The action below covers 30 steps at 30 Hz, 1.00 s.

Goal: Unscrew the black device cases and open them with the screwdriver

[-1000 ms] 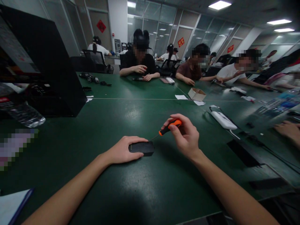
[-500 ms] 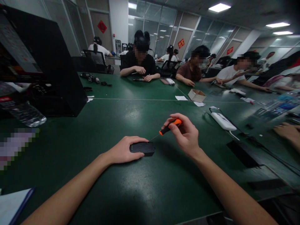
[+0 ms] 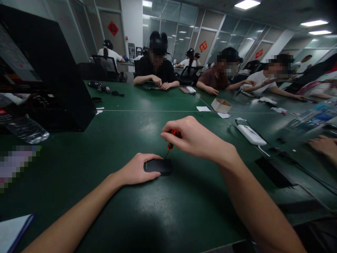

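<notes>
A small black box-shaped device (image 3: 163, 167) lies on the green table. My left hand (image 3: 136, 169) grips its left end, thumb along the near side and fingers along the far side. Above it, my right hand (image 3: 193, 135) is closed round the handle of a screwdriver (image 3: 170, 145) with an orange-red and black grip. The thin shaft slants down to the far edge of the device's top, near its right half. Whether the tip sits in a screw is too small to tell.
A black computer case (image 3: 65, 80) and a plastic bottle (image 3: 26, 128) stand at the left. A white power strip (image 3: 250, 135) with cables lies to the right, a small cardboard box (image 3: 221, 105) farther back. Several people sit across the table; another person's hand (image 3: 323, 146) rests at the right edge.
My right hand has turned over and moved left, bringing the screwdriver from a low slant to a steeper one. My left hand still holds the black device in nearly the same place.
</notes>
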### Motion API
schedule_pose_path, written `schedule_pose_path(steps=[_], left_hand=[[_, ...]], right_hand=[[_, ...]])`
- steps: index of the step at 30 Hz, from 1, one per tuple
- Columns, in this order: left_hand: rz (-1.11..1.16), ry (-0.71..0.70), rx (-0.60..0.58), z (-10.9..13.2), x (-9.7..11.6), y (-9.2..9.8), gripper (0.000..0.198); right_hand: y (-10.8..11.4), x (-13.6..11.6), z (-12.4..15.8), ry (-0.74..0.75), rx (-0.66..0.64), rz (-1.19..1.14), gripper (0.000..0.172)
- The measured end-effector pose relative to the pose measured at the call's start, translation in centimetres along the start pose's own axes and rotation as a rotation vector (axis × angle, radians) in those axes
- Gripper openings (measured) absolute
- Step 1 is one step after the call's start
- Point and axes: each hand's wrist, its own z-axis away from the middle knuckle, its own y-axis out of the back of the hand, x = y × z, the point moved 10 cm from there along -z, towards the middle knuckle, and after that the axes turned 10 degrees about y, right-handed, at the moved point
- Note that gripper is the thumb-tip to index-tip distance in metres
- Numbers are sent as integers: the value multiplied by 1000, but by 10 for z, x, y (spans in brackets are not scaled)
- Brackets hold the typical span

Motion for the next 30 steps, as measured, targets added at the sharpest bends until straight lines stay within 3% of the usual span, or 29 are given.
schedule_pose_path(steps=[4,7,9,14,18,24,30], left_hand=[[-11,-16,-33,0,-1,1,47],[-30,-53,-68,1,-3,2,52],[-46,-67,-66,2,-5,5,53],[-56,-66,-44,2,-6,6,50],[-62,-47,-46,1,-5,6,48],[-53,-55,-57,0,-5,5,47],[-37,-45,-49,1,-5,4,47]], right_hand=[[-7,-11,1,101,-51,26,32],[-8,-10,3,66,-67,73,15],[-7,-9,4,47,-68,86,14],[-7,-20,8,152,-111,-24,39],[-5,-11,9,103,-106,-9,14],[-5,-14,8,174,-102,-48,32],[-3,-5,9,62,-90,50,3]])
